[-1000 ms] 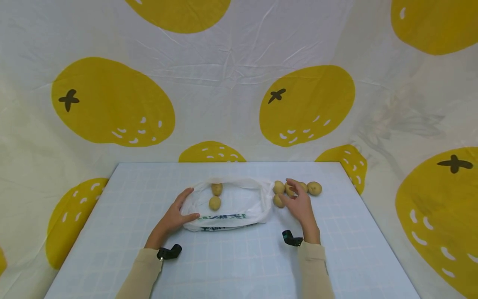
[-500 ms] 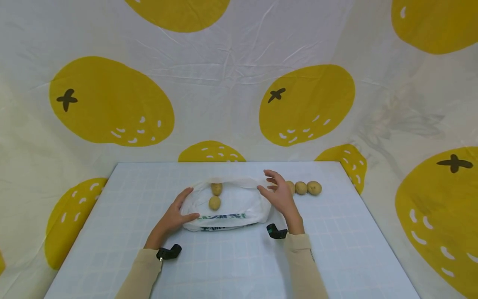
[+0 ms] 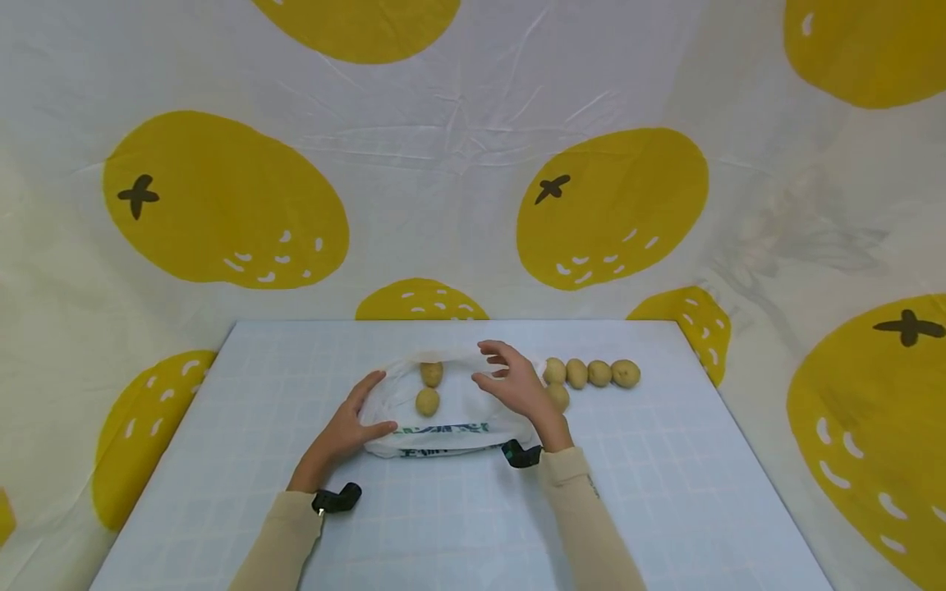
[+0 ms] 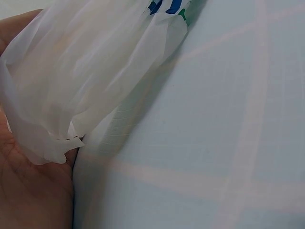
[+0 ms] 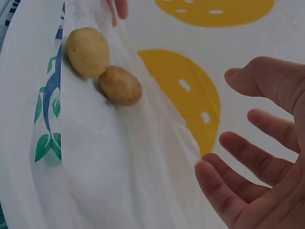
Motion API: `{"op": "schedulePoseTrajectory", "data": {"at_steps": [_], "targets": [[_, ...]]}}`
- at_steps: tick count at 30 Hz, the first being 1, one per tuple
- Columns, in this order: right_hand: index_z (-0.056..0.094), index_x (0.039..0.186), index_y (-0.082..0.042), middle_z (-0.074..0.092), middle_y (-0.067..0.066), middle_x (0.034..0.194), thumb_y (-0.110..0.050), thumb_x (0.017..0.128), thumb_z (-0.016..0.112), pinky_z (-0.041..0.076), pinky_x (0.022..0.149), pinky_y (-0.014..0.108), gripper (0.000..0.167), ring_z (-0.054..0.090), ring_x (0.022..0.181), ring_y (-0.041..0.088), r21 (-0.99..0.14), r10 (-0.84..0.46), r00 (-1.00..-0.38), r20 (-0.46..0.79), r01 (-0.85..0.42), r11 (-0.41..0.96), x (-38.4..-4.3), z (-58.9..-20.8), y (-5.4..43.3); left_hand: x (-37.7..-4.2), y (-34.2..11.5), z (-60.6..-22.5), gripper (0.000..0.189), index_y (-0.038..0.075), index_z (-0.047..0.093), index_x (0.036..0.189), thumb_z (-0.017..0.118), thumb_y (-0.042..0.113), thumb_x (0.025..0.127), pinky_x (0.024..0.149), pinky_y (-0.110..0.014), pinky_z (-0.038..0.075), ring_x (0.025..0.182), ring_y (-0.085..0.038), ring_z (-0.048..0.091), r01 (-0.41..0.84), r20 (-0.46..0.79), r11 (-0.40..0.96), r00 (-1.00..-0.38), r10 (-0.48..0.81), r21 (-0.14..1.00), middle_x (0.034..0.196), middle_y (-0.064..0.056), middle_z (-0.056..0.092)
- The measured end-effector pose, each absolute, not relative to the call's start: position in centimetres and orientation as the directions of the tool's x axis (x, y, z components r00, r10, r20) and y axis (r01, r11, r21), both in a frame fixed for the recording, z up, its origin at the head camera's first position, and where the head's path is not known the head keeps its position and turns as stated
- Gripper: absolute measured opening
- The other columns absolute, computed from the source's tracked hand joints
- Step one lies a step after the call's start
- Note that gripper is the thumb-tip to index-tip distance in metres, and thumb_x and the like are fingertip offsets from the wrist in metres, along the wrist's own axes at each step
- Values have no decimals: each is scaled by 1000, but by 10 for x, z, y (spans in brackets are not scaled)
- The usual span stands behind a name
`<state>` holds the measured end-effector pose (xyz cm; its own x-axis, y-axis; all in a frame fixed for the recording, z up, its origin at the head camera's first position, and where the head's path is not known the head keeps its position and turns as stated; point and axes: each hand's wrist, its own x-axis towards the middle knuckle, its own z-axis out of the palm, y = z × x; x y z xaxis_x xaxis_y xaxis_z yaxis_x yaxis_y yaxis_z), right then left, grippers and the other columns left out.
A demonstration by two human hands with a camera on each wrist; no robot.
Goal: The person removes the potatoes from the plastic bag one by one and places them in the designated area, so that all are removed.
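A white plastic bag (image 3: 473,406) with blue and green print lies on the table, its wide mouth facing up. Inside it, two potatoes (image 3: 427,401) rest one behind the other. My left hand (image 3: 347,427) is at the bag's left end, thumb and fingers spread apart against the plastic. In the left wrist view, the bag's crumpled end (image 4: 71,86) covers part of the palm. My right hand (image 3: 517,390) hovers over the right part of the bag's mouth. Seen in the right wrist view, its bent fingers (image 5: 255,157) hold nothing.
Right of the bag, several potatoes (image 3: 599,373) form a row, and one more potato (image 3: 559,398) sits in front of the row's left end, partly behind my right wrist. The pale blue checked table (image 3: 702,492) ends at a curtain (image 3: 429,238) printed with yellow fruit.
My right hand has moved left from over the potatoes at the right to above the bag's mouth. The potatoes, the bag and my left hand have stayed in place.
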<state>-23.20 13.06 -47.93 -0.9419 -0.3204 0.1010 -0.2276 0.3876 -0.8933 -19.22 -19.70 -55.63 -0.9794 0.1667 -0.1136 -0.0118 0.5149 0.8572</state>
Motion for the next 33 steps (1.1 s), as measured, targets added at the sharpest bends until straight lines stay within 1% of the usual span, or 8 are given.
{"op": "schedulePoseTrajectory", "data": {"at_steps": [4,8,10,14,18,23,29,33], "targets": [[57,142,-11,60,15,142,-21,95,74,54,104,48,51,57,131,42,-875,-390,-918,74,-247,417,-239,-480,120,-194,-198,-556,104,23,21,165,85,37,84,125,-68,7,160,-40,7,-10,-112,504,-979,171,864,174,-11,12],[60,138,-6,62,20,139,-21,96,72,54,103,49,46,60,126,42,-856,-457,-888,43,-269,441,-245,-484,111,-193,-197,-557,104,23,21,165,84,37,84,125,-69,8,160,-40,7,-5,-107,508,-980,171,861,174,-11,12],[62,136,-4,64,20,137,-21,97,72,55,101,48,44,62,124,40,-843,-480,-877,16,-270,465,-249,-486,107,-192,-197,-557,104,23,21,165,85,37,84,125,-69,8,160,-41,7,-8,-111,510,-979,171,860,174,-11,12],[63,135,-4,66,16,135,-24,98,71,56,100,48,43,64,121,35,-813,-502,-864,-30,-271,515,-257,-489,99,-193,-196,-555,105,23,21,165,85,37,83,125,-68,8,160,-40,7,-15,-116,504,-979,170,864,174,-11,12],[63,135,-3,66,17,135,-22,98,70,55,102,48,43,64,123,34,-799,-508,-861,-40,-277,533,-265,-490,92,-193,-196,-555,105,21,21,165,85,34,83,125,-68,8,160,-40,8,-3,-101,500,-980,169,866,174,-12,13],[67,132,-4,68,14,131,-20,98,69,53,104,45,38,63,121,31,-779,-525,-848,-72,-281,560,-271,-491,86,-192,-197,-555,104,20,22,165,85,33,84,125,-67,8,160,-40,8,5,-93,494,-980,173,869,173,-13,14],[64,136,-1,64,17,141,-19,98,69,51,108,49,42,60,129,38,-773,-541,-837,-78,-292,564,-278,-496,82,-195,-197,-558,104,21,22,165,85,35,84,125,-68,7,160,-40,7,9,-92,488,-979,183,873,174,-12,12],[61,140,-2,61,17,145,-18,97,69,51,108,50,47,59,130,39,-771,-549,-833,-66,-307,558,-284,-500,79,-194,-197,-558,104,20,22,165,86,34,84,125,-68,7,160,-40,8,21,-77,483,-980,182,875,173,-12,14]]}}
